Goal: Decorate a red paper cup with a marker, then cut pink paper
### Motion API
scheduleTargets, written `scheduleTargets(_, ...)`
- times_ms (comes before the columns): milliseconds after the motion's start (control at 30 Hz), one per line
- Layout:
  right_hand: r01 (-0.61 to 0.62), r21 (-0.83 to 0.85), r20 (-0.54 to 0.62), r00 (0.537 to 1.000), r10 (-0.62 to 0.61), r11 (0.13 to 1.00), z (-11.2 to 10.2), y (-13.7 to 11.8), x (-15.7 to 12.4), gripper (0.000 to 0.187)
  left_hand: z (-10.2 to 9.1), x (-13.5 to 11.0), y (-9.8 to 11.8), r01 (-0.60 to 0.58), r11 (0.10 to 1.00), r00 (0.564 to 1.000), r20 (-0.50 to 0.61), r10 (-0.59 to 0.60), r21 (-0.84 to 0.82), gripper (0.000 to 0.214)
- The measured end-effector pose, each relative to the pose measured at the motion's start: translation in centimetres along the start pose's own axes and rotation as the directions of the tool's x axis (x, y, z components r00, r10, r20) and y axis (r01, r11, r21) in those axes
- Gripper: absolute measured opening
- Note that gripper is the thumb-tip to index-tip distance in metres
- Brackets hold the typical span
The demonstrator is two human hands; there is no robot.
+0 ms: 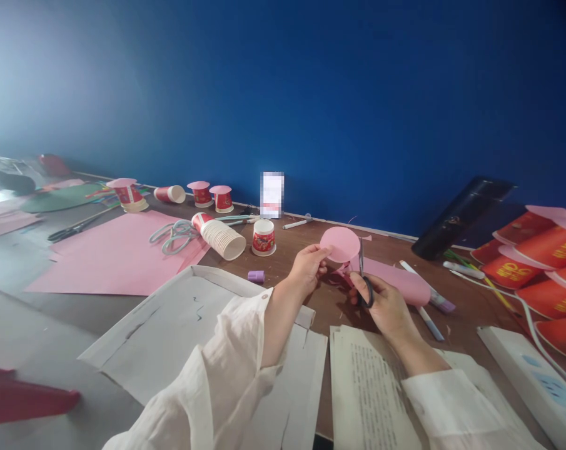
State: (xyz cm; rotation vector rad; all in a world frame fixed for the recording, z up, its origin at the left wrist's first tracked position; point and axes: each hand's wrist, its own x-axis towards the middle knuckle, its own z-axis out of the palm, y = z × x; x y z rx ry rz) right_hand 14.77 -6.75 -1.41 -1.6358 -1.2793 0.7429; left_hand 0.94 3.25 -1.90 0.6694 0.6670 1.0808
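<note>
Pinched in my left hand (pixel 308 270) is a round pink paper disc (pixel 339 244), held up over the table. My right hand (pixel 381 303) grips a pair of scissors (pixel 368 292) by the dark handles. The blades point up at the disc's right edge, and I cannot tell whether they touch it. Crumpled pink scraps (pixel 344 270) hang just below the disc. Behind my right hand lies a rolled pink sheet (pixel 398 281). An upturned red paper cup (pixel 264 239) stands beyond my left hand.
Left lie a stack of paper cups (pixel 219 236), a pink sheet (pixel 109 256) and white cardboard (pixel 170 319). Pink-topped cups (pixel 201 195) line the wall near a lit phone (pixel 272 195). Right are a black cylinder (pixel 461 215), red packets (pixel 512 270) and a power strip (pixel 531 381). Printed pages (pixel 367 387) lie in front.
</note>
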Motion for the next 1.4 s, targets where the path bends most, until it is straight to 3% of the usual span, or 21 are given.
scheduleTargets(567, -0.025, 0.0, -0.009, 1.0, 0.025, 1.0, -0.08, -0.2, -0.09, 0.048, -0.36, 0.26, -0.09, -0.012, 0.994, 0.998, -0.066, 0.02, 0.106, 0.025)
scheduleTargets(867, -0.005, 0.007, -0.006, 1.0, 0.005, 1.0, -0.03, -0.04, -0.03, 0.05, -0.33, 0.32, -0.35, -0.01, 1.0, 0.999, 0.036, 0.01, 0.015, 0.03)
scheduleTargets(1400, -0.05, 0.039, 0.04, 0.998, 0.048, 0.998, 0.15, 0.01, -0.1, 0.053, -0.5, 0.68, -0.48, -0.022, 0.998, 0.999, -0.024, 0.021, -0.052, 0.013)
